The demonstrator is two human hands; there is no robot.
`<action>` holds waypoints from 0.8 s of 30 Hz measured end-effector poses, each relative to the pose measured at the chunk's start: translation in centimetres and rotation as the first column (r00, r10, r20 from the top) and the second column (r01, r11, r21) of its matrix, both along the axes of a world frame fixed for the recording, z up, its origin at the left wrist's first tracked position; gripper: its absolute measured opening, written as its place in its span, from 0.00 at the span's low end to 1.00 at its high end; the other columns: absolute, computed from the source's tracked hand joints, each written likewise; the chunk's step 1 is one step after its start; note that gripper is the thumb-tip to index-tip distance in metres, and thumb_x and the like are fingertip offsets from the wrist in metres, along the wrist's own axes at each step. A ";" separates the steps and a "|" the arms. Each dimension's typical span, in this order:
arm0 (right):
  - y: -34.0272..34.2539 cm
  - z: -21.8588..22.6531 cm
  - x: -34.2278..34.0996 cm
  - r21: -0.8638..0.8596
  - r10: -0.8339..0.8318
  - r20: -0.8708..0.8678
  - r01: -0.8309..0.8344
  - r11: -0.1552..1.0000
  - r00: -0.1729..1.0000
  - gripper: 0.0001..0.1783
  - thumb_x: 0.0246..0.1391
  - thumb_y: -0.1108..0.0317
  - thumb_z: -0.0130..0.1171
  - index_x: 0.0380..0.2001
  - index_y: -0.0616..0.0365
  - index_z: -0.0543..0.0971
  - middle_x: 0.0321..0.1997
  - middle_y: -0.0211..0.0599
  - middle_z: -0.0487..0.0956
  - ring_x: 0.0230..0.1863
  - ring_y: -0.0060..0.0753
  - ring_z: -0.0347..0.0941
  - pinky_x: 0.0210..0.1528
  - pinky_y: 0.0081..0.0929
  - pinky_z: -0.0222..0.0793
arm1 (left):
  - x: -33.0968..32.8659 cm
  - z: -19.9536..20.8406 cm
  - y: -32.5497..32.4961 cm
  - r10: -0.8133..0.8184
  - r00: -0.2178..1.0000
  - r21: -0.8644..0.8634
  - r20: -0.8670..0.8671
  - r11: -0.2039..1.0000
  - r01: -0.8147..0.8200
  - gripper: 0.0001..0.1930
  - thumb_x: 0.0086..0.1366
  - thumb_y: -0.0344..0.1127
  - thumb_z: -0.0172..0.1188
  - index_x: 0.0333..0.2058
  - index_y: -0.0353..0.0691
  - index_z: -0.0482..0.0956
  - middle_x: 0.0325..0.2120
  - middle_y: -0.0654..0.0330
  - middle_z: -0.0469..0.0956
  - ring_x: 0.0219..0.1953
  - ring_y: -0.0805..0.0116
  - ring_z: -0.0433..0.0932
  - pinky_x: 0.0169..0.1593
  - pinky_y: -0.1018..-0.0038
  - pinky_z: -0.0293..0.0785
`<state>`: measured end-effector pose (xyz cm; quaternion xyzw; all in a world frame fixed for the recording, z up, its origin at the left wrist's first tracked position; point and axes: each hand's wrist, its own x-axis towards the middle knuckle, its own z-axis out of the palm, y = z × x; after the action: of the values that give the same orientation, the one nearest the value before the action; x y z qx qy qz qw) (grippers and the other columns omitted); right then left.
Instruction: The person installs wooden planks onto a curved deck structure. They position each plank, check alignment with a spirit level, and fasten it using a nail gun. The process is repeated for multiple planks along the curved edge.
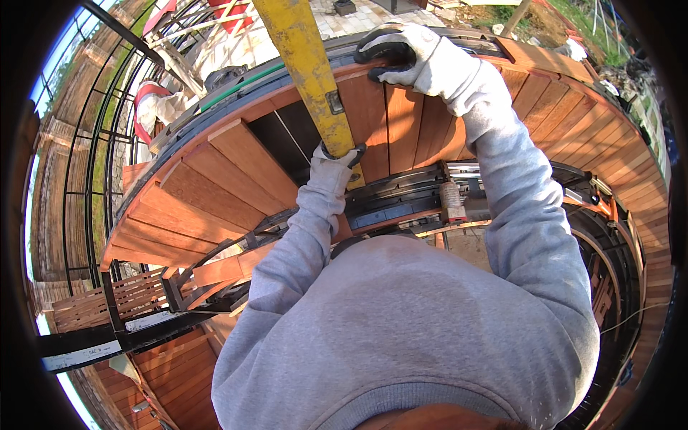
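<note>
A long yellow spirit level, scuffed and dirty, lies across the curved wooden boards and reaches out past their outer edge. My left hand, in a grey-white glove with black fingertips, is closed around its near end. At the outer rim of the boards is my right hand, gloved the same way. Its thumb and fingers are apart, with nothing visible between them. Beneath it, reddish-brown deck boards fan out side by side. Left of the level, a gap between boards shows the black frame.
A spool of pale string stands on the inner metal frame near my right forearm. Black metal railings rise at the left. Along the outer rim runs a green hose-like strip. Loose timber and paving lie below, beyond the edge.
</note>
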<state>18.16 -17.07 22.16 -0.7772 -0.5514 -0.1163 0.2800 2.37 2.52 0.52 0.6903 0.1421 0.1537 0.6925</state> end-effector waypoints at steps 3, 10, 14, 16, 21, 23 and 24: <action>-0.1 -0.6 0.5 0.007 -0.019 0.038 0.018 1.000 0.999 0.22 0.50 0.69 0.74 0.50 0.53 0.83 0.51 0.39 0.83 0.52 0.44 0.79 0.58 0.36 0.74 | 0.1 0.0 0.1 0.005 1.000 0.058 -0.025 0.998 -0.003 0.17 0.58 0.25 0.73 0.45 0.33 0.81 0.38 0.59 0.86 0.37 0.72 0.83 0.42 0.76 0.80; 0.0 0.0 -0.3 0.010 -0.020 0.022 0.020 1.000 1.000 0.21 0.51 0.67 0.74 0.49 0.53 0.83 0.47 0.38 0.84 0.48 0.44 0.80 0.54 0.34 0.75 | -0.3 1.0 -0.2 0.003 0.996 0.017 -0.089 1.000 -0.002 0.20 0.56 0.30 0.76 0.46 0.33 0.81 0.38 0.59 0.86 0.38 0.73 0.83 0.43 0.76 0.80; 0.0 0.5 -0.3 0.017 0.038 -0.077 -0.037 0.999 0.996 0.21 0.51 0.68 0.74 0.49 0.53 0.83 0.46 0.39 0.85 0.47 0.43 0.80 0.53 0.34 0.75 | -0.1 1.2 -0.4 0.019 1.000 0.073 -0.009 0.997 -0.018 0.15 0.58 0.26 0.74 0.43 0.32 0.80 0.35 0.60 0.85 0.35 0.73 0.83 0.39 0.77 0.78; 0.0 0.6 -0.3 0.012 0.038 -0.065 -0.037 0.999 0.997 0.21 0.50 0.68 0.74 0.49 0.54 0.83 0.46 0.40 0.85 0.46 0.44 0.80 0.53 0.34 0.75 | 0.0 1.3 -0.3 0.013 1.000 0.117 -0.023 0.993 -0.011 0.15 0.58 0.26 0.74 0.43 0.32 0.80 0.35 0.60 0.85 0.34 0.73 0.83 0.39 0.77 0.79; 0.1 0.5 -0.3 0.000 0.045 -0.045 -0.045 0.999 0.998 0.21 0.49 0.69 0.74 0.49 0.54 0.83 0.46 0.39 0.84 0.47 0.45 0.80 0.54 0.35 0.75 | 0.0 -0.2 -0.1 0.021 1.000 0.014 -0.009 1.000 -0.021 0.16 0.58 0.25 0.74 0.43 0.32 0.80 0.35 0.60 0.85 0.34 0.73 0.83 0.39 0.77 0.79; 0.0 0.3 0.2 0.020 0.092 -0.031 -0.091 0.996 0.995 0.21 0.49 0.69 0.74 0.48 0.54 0.83 0.47 0.40 0.84 0.48 0.45 0.80 0.55 0.35 0.75 | 0.3 0.5 -0.5 0.014 1.000 0.002 -0.019 1.000 -0.014 0.16 0.58 0.24 0.73 0.43 0.32 0.80 0.35 0.60 0.85 0.34 0.73 0.83 0.39 0.77 0.79; -0.1 0.4 0.1 0.030 0.049 -0.010 -0.048 0.998 0.999 0.20 0.48 0.70 0.74 0.47 0.55 0.84 0.48 0.40 0.83 0.50 0.45 0.80 0.55 0.36 0.75 | 0.2 1.0 -0.5 0.008 0.999 0.047 -0.044 0.999 -0.006 0.15 0.58 0.24 0.73 0.43 0.32 0.80 0.35 0.60 0.85 0.34 0.73 0.83 0.39 0.77 0.79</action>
<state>18.28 -17.18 22.54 -0.7600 -0.5667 -0.1133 0.2973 2.61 2.02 1.48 0.7090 0.1560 0.1443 0.6725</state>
